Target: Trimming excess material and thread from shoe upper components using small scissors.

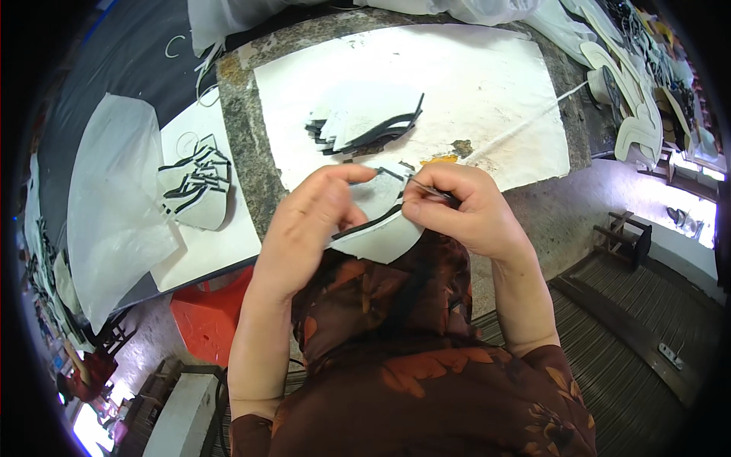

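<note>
Close above my lap, a pale grey-white cut piece with black edging (384, 240), shaped like a shoe upper part, is held between both hands. My left hand (301, 221) is at its left side, with the index finger stretched over the top and other fingertips curled onto the piece by the black strip. Pinched thumb against index finger, my right hand (461, 206) grips the piece's right edge; a thin dark bit shows by its fingers. Just beyond lies a fanned stack of similar pale pieces with black edging (373, 122).
A white sheet (487, 84) covers the stone-topped table (244, 114). More black-edged pieces (196, 186) lie at left beside a translucent plastic sheet (114, 198). A red stool (209, 316) stands below. White cut parts (640, 129) are piled at far right, near a small wooden stool (624, 236).
</note>
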A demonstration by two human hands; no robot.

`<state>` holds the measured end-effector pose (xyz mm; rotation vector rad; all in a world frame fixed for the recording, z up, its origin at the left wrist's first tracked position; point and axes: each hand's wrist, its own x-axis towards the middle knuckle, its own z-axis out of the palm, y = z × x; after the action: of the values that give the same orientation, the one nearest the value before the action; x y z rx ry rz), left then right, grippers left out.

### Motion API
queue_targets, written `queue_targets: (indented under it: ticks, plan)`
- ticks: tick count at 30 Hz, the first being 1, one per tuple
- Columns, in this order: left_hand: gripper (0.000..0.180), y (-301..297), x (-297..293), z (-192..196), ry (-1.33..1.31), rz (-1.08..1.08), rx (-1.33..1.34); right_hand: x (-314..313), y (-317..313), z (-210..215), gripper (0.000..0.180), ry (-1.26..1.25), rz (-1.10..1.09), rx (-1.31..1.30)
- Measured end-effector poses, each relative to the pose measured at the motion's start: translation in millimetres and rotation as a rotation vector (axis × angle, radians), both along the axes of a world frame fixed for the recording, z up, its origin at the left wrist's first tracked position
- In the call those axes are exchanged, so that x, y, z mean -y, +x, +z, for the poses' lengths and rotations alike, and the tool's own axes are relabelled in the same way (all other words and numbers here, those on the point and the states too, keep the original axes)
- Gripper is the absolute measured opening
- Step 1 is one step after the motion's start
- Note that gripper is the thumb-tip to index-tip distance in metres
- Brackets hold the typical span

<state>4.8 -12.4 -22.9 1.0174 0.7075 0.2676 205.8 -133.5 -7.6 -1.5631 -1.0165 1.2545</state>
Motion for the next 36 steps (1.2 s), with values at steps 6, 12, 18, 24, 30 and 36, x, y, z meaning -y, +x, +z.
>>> queue_targets:
  ticks: [6, 12, 18, 24, 30, 36]
  plan:
    - [0.024, -36.4, -13.2, 4.7, 0.022, -0.129, -0.19, -3.2, -12.1, -1.9, 0.007, -0.064, -0.125, -0.055]
    - [0.012, -63.4, -15.9, 11.7, 0.209, -0.065, -0.321, -10.2, -46.9, -5.9, 0.011, 0.004, -0.067, 0.244]
    - [0.019, -128.7, -48.2, 23.7, 0.267, 0.199, -0.404, -16.3, -57.4, -5.2, 0.014, 0.096, -0.177, 0.082]
    - [0.041, -133.6, -74.0, 32.4, 0.913, 0.55, -1.032, -15.2, -48.7, 2.4, 0.016, 0.198, 0.074, 0.265]
    - [0.037, -81.2, -39.9, 40.3, 0.273, 0.099, -0.152, -18.9, -53.3, 3.9, 0.035, 0.324, 0.216, 0.3]
    - [0.039, -44.3, -20.1, 27.0, -0.035, -0.073, -0.066, -12.1, -50.0, 1.9, 0.036, 0.368, 0.275, 0.324]
